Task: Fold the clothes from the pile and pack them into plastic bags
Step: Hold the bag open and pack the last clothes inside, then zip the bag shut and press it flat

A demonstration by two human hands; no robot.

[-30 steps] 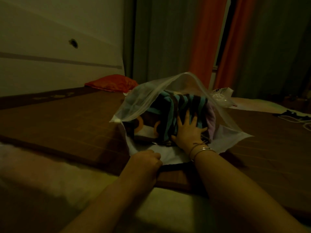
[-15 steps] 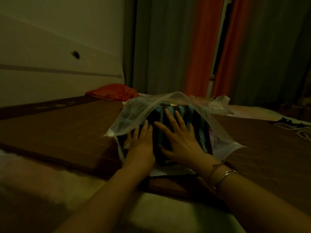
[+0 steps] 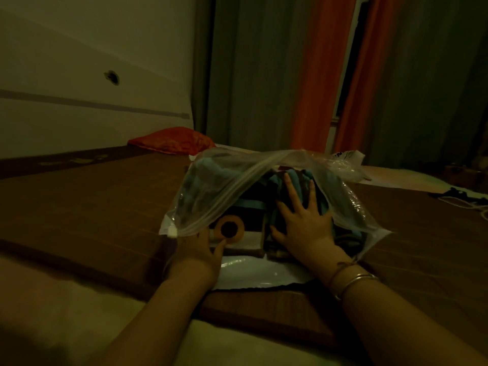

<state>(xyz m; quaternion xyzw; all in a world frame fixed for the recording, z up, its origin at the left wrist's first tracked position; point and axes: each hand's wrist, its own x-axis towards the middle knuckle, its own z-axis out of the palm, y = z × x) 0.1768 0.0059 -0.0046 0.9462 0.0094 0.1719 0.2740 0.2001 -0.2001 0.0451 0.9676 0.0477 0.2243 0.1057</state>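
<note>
Now the right hand (image 3: 303, 220), fingers spread flat, pushes the folded striped clothes (image 3: 264, 207) deeper into the zip-lock plastic bag (image 3: 224, 186) at mat (image 3: 92, 207) centre. At its eight o'clock, the left hand (image 3: 196, 249) has dropped to the bag's mouth; its grip I cannot tell. Half a second ago both palms pressed together.

Clear plastic bag (image 3: 219, 186), see-through; inside, folded clothes (image 3: 253, 207) striped dark and teal-blue, with an orange ring motif on a white band. Brown mat (image 3: 92, 207) underneath, red-orange cushion (image 3: 173, 141) behind, orange curtains (image 3: 322, 75).
</note>
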